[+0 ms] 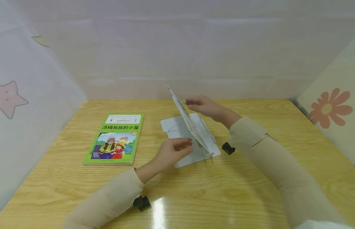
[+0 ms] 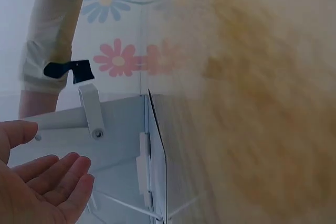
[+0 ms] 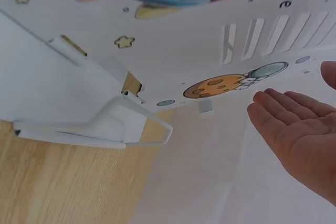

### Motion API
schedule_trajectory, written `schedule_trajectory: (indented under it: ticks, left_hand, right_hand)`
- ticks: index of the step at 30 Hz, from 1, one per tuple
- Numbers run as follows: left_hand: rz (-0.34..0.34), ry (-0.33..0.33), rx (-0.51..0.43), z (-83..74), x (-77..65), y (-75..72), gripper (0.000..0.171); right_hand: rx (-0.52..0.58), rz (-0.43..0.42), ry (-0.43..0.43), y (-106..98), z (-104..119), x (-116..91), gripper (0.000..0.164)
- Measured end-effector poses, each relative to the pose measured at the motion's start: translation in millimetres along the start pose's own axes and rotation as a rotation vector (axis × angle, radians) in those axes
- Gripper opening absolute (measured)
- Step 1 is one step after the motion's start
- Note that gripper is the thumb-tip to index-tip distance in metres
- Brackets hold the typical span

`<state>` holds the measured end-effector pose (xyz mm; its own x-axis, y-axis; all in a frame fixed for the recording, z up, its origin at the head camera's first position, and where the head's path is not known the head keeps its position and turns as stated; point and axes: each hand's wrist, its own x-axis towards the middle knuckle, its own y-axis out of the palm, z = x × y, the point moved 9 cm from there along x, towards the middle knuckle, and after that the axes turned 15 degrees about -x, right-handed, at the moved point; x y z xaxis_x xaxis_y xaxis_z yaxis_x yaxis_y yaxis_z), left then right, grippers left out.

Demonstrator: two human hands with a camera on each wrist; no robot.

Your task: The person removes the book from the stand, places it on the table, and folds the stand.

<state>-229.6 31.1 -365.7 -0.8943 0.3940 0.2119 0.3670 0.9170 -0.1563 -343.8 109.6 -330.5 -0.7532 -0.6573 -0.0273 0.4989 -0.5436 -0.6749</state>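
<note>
A white book stand (image 1: 173,124) sits on the wooden table, its panel tilted up from a flat base. The right wrist view shows the panel's printed face (image 3: 173,51), with a rocket, planets, stars and slots. My left hand (image 1: 171,152) hovers at the stand's left side, palm toward it, fingers loosely bent and holding nothing. In the left wrist view a white hinged arm (image 2: 92,111) on the stand is beyond its fingers. My right hand (image 1: 207,108) is by the upper part of the panel, fingers extended; the right wrist view shows a gap between them.
A green-covered book (image 1: 114,140) lies flat on the table (image 1: 60,178) to the left of the stand. A pale cloth wall (image 1: 183,57) rises behind the table, with printed side walls left and right. Small black pieces (image 1: 229,148) show beside the sleeves.
</note>
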Motion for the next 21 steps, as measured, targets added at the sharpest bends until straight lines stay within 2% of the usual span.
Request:
schedule_trajectory:
  ticks: [8, 11, 16, 21]
  left_hand:
    - [-0.093, -0.083, -0.041, 7.7, 3.4, -34.2, 0.035]
    - [-0.123, -0.088, 0.022, 9.6, 7.2, -45.3, 0.039]
    - [-0.113, -0.102, 0.143, 16.7, 13.7, -56.3, 0.057]
    - [-0.062, -0.189, 0.248, 31.7, 19.9, -60.1, 0.083]
  right_hand:
    - [0.043, -0.04, -0.058, 3.7, 16.5, -25.3, 0.051]
    - [0.048, -0.058, -0.075, 5.8, 20.2, -35.1, 0.052]
    - [0.069, -0.088, -0.093, 8.4, 19.3, -51.0, 0.051]
    - [0.068, -0.121, -0.079, 13.7, 12.0, -65.8, 0.05]
